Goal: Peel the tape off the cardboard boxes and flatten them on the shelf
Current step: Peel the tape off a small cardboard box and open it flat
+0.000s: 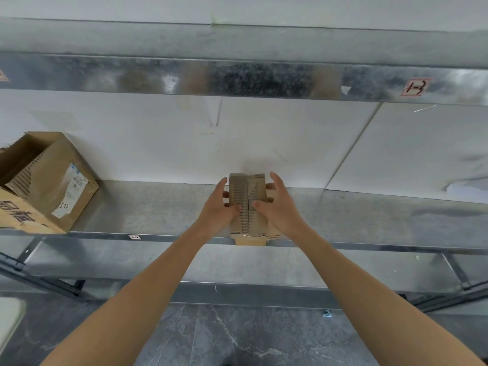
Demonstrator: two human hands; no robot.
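Both hands on the small cardboard box (pixel 247 204) at the near edge of the metal shelf (pixel 163 210): left hand (pixel 220 207) and right hand (pixel 277 204) clasp its sides, fingers curled round, thumbs beside the centre seam. Looks like the flattening step; no tape visible on it. Next move probably means parting the flaps at the seam, then pressing it flat. Larger open box (pixel 45 180) waits far left.

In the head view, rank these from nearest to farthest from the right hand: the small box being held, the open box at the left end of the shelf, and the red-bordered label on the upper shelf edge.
1. Small cardboard box: in contact, gripped by the right hand and left hand at the shelf front.
2. Red-bordered label: up and to the right, on the upper shelf edge.
3. Open cardboard box: far left on the shelf.
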